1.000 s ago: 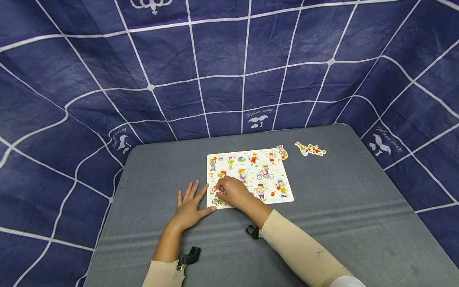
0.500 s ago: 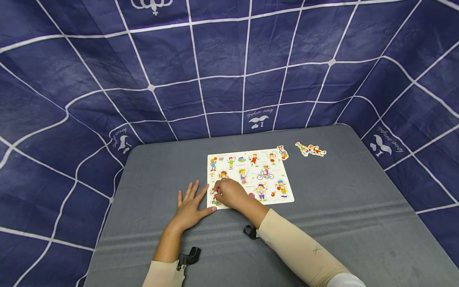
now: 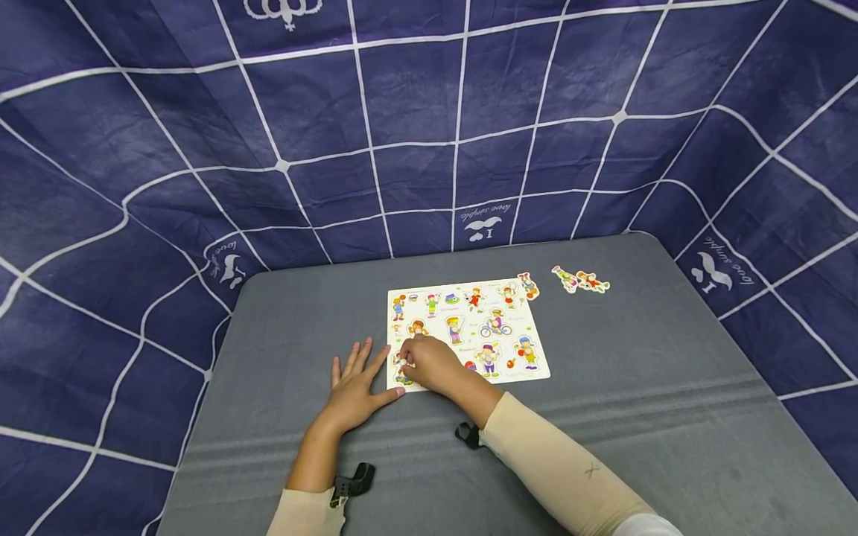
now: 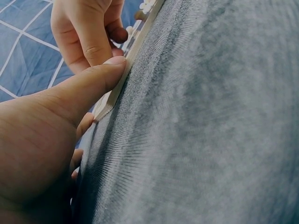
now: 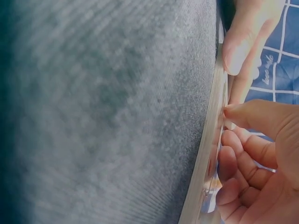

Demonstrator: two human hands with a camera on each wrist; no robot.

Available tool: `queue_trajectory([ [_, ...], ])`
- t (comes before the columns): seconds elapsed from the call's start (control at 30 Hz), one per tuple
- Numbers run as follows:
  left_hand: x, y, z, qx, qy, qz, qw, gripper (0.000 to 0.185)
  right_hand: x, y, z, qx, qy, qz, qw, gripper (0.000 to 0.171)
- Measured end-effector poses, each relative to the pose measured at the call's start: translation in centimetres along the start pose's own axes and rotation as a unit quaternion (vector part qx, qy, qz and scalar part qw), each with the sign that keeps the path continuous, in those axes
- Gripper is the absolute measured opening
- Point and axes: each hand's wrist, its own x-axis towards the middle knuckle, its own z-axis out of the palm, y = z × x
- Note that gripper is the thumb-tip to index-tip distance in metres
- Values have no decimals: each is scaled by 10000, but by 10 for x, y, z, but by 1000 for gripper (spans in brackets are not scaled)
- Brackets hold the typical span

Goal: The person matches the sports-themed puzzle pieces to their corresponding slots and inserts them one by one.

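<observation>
A puzzle board is laid near the middle of the grey tabletop. Its near left corner is steadied by the left hand, laid flat with fingers spread and the thumb pressed against the board's edge. A piece at that corner is pinched by the right hand. Three loose pieces are seen toward the far right corner.
</observation>
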Motion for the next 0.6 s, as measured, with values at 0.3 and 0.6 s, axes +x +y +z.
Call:
queue_trajectory([
  [0.3,1,0,2,0,46,2,10000,91,-7,3,-2,259,192,-27,9995,18],
  [0.6,0,1,2,13,118,29,9999,91,-23,13,-13,752,783,245,9938,11],
])
